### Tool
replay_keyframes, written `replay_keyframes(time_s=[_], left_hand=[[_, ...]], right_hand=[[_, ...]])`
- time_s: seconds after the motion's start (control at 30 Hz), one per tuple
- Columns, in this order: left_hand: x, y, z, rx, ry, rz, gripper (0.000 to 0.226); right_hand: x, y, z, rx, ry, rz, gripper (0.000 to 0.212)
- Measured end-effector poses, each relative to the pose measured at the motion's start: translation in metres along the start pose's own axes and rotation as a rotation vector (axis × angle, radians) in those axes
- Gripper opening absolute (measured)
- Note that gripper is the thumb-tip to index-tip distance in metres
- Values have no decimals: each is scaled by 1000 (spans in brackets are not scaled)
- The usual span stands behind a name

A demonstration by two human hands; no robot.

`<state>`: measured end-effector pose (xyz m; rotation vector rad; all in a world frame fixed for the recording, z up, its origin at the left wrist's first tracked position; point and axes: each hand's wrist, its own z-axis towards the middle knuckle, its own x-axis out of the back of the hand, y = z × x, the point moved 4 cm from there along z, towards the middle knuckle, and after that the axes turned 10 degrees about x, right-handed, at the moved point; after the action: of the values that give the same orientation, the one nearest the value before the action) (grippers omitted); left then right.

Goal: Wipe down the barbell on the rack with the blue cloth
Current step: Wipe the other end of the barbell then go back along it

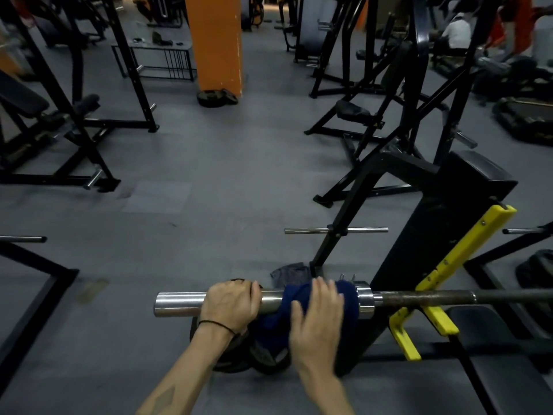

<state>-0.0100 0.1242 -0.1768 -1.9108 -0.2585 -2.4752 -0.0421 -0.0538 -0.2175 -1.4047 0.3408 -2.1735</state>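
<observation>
The left hand (pixel 230 304) is clenched around the barbell (pixel 419 297) sleeve near its chrome end, while the right hand (pixel 318 319) presses the blue cloth (pixel 287 304), wrapped over the sleeve, beside the collar, the shaft resting on the rack's yellow hooks (pixel 431 322).

Orange pillar (pixel 217 40) upright — weight plate (pixel 214 98) at its foot.

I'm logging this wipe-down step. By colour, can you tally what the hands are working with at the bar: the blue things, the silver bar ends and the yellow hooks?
Blue: 1, the cloth draped over the sleeve under the right hand
Silver: 1, the bar sleeve, held by the left hand
Yellow: 2, the rack hooks below the bar
Total: 4
</observation>
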Motion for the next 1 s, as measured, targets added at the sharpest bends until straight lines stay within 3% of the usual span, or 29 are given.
replay_keyframes(time_s=[0.1,0.17,0.27,0.33,0.43,0.53,0.6,0.67,0.7,0.77,0.87,0.9,1.0], left_hand=[[-5,-2,4,-23,-80,45,44],[-4,-3,6,-22,-118,67,43],[-6,-3,8,23,-162,76,47],[-9,-4,8,-3,-172,109,46],[-10,-3,10,-67,-258,131,39],[1,1,9,-150,-289,239,29],[-4,3,10,-251,-262,302,37],[-7,3,16,-227,-354,309,35],[-7,3,19,-196,-394,307,31],[-7,3,22,-161,-447,293,31],[-4,3,26,-124,-507,283,32],[-3,3,26,-115,-512,281,31],[-2,3,29,-89,-547,240,31]], right_hand=[[-27,-44,-19,299,-160,38,66],[-12,-15,-9,417,-194,-64,64],[18,32,1,159,-76,-106,61],[6,10,-4,18,-42,-51,65],[-20,-36,-24,255,-184,9,73],[5,10,-13,425,-208,-154,69],[23,34,-4,221,-119,-164,65],[9,13,-3,16,-77,-80,68],[-4,-10,-6,17,-82,-44,71],[-26,-46,-21,249,-209,-20,75],[-9,-9,-12,512,-268,-177,69],[1,12,-7,475,-223,-193,67],[12,22,-7,100,-101,-113,71]])
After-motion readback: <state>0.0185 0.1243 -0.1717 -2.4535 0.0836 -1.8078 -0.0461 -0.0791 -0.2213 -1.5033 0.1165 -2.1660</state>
